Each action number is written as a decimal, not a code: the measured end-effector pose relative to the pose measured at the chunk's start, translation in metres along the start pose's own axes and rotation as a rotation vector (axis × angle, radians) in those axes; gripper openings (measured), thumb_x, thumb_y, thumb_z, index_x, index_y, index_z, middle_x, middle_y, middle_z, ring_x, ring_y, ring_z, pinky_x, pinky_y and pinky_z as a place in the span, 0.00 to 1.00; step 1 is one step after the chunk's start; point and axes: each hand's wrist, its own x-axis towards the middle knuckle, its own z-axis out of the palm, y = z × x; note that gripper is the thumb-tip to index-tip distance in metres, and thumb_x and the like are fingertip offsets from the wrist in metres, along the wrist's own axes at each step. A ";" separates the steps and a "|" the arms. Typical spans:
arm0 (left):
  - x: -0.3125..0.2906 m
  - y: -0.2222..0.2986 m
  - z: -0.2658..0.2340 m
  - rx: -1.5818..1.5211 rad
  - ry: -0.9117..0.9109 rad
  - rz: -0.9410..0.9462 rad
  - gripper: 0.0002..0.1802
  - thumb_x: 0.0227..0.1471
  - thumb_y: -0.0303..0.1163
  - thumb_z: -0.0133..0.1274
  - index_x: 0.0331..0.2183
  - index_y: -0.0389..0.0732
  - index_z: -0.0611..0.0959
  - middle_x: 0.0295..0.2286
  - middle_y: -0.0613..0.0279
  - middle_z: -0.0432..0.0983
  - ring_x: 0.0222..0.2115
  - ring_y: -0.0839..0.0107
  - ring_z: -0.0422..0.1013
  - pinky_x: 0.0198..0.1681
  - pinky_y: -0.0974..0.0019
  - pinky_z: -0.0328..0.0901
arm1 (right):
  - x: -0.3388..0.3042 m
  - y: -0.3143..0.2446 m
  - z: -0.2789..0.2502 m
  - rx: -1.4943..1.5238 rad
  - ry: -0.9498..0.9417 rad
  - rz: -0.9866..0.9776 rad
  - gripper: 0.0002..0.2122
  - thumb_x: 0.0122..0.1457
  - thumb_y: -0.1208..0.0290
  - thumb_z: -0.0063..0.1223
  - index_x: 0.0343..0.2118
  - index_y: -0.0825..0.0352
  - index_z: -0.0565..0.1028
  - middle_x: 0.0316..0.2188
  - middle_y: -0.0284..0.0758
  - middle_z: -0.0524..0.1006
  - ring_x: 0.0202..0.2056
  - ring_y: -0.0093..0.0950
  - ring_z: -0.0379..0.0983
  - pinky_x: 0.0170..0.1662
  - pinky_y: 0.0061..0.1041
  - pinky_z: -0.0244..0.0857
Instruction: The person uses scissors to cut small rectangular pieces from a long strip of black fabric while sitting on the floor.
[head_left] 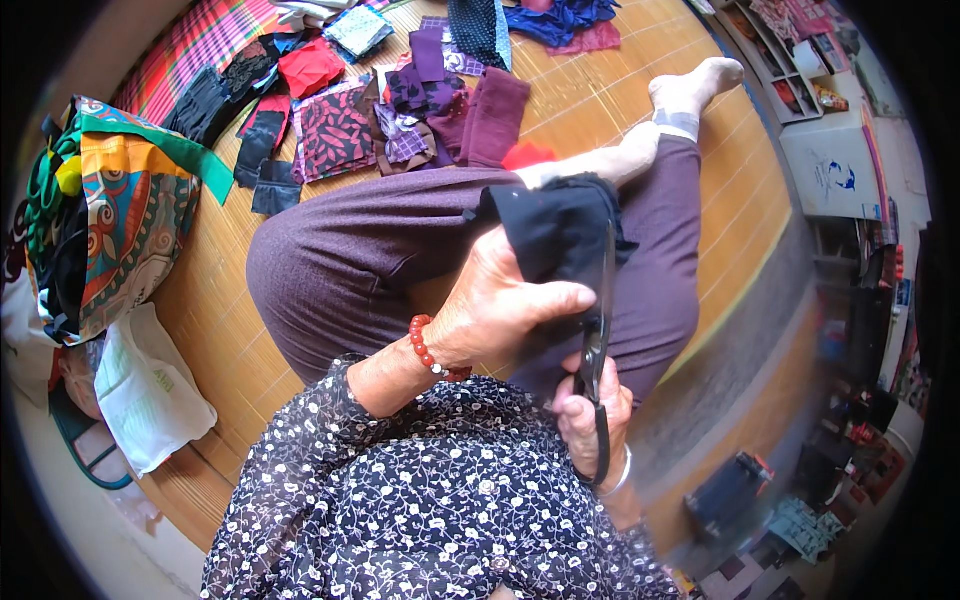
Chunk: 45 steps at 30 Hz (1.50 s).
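My left hand [500,300], with a red bead bracelet [428,350] on its wrist, grips a piece of black cloth [555,235] above my lap. The thumb lies across the cloth and the fingers are hidden beneath it. My right hand [595,410] is closed round the dark handles of a pair of scissors [597,350]. Their blades point away from me along the right edge of the cloth, close to my left thumb. Whether the blades are parted I cannot make out. Part of the cloth hangs blurred below the left hand.
Folded fabric pieces [335,130] in red, purple and black lie on the mat [590,85] ahead. A patterned bag [140,235] stuffed with cloth stands at the left, with a white plastic bag [150,385] nearer. A white box [830,170] and clutter line the right.
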 end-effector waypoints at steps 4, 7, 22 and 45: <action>-0.003 0.000 -0.004 -0.024 -0.029 -0.037 0.27 0.41 0.16 0.57 0.46 0.36 0.72 0.36 0.66 0.73 0.35 0.79 0.69 0.40 0.72 0.66 | 0.000 -0.005 -0.006 0.202 -0.118 0.031 0.33 0.47 0.43 0.55 0.42 0.72 0.64 0.21 0.31 0.70 0.22 0.18 0.66 0.25 0.17 0.62; -0.008 0.008 -0.002 -0.043 -0.121 -0.220 0.25 0.42 0.17 0.58 0.45 0.35 0.72 0.36 0.66 0.73 0.35 0.78 0.69 0.39 0.72 0.66 | 0.001 -0.009 -0.005 0.204 -0.107 -0.004 0.38 0.44 0.37 0.52 0.45 0.72 0.62 0.24 0.32 0.70 0.23 0.17 0.64 0.26 0.16 0.61; -0.015 -0.003 -0.004 0.287 -0.158 -0.323 0.29 0.37 0.21 0.56 0.46 0.32 0.69 0.35 0.55 0.71 0.37 0.75 0.68 0.41 0.69 0.65 | 0.003 0.000 -0.005 0.024 0.000 -0.058 0.24 0.51 0.53 0.56 0.39 0.74 0.68 0.16 0.30 0.69 0.18 0.21 0.66 0.22 0.20 0.61; 0.000 0.018 -0.017 -0.180 0.135 -0.119 0.22 0.40 0.18 0.58 0.42 0.37 0.75 0.34 0.66 0.75 0.34 0.78 0.70 0.40 0.71 0.67 | 0.009 0.005 -0.017 -0.280 -0.180 -0.411 0.38 0.43 0.46 0.59 0.50 0.72 0.62 0.29 0.39 0.71 0.30 0.29 0.71 0.34 0.25 0.66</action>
